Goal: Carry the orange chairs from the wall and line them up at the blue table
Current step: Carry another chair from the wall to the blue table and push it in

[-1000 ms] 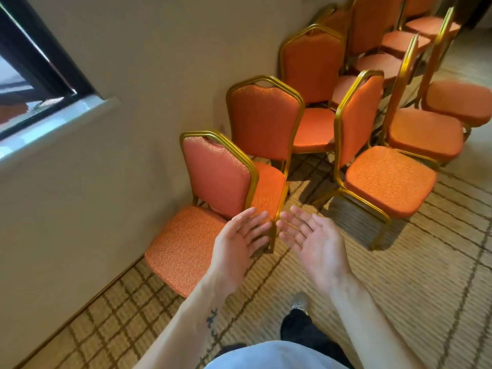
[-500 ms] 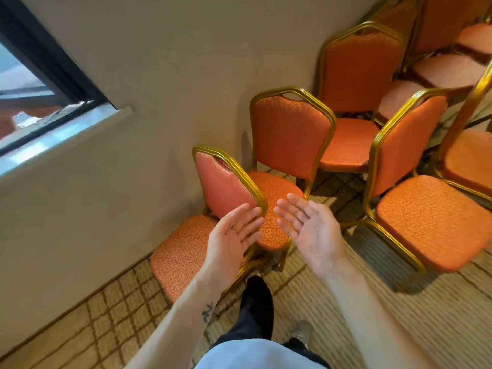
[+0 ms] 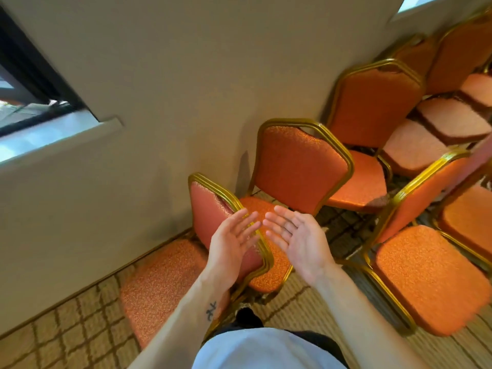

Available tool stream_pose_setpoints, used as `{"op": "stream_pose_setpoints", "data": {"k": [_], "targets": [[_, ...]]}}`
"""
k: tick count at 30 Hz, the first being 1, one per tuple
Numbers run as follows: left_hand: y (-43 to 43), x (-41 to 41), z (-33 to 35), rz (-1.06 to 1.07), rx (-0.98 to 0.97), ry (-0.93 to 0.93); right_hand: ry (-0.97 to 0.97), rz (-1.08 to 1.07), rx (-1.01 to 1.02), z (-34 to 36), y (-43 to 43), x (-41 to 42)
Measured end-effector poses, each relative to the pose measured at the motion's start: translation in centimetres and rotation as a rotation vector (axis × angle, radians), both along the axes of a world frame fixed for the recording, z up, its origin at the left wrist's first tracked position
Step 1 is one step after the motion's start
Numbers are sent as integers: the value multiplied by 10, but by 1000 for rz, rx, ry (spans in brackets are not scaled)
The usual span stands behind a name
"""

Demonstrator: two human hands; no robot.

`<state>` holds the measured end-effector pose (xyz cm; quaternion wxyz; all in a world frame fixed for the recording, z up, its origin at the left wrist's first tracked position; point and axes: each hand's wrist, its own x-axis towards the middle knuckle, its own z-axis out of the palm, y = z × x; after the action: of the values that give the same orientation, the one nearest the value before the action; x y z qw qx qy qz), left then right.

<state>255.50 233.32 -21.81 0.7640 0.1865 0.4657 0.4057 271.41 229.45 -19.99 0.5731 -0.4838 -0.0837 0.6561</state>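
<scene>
While the left grip (image 3: 234, 243) and right grip (image 3: 299, 242) hover spread and empty, the left hides part of the nearest orange chair (image 3: 210, 209).

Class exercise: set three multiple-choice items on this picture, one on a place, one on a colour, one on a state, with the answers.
1. The nearest chair stands: A at a table; B beside the wall; C on another chair.
2. The chair frames are: A silver; B black; C gold.
3. The left hand and right hand are: A open; B gripping a backrest; C holding a cup.
Answers: B, the wall rises right beside it; C, they shine gold; A, neither curls round anything.
</scene>
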Motion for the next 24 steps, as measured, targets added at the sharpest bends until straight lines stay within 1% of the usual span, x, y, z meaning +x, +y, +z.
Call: {"op": "stream_pose_setpoints", "data": {"k": [5, 13, 18, 24], "targets": [[28, -11, -11, 33, 1, 58, -50, 97, -28, -7, 50, -4], [52, -6, -37, 211, -113, 131, -197, 368, -75, -47, 124, -4], [61, 15, -48, 366, -188, 179, -188, 534, -110, -74, 151, 10], [58, 44, -50, 551, -241, 170, -122, 741, -136, -94, 183, 13]]}}
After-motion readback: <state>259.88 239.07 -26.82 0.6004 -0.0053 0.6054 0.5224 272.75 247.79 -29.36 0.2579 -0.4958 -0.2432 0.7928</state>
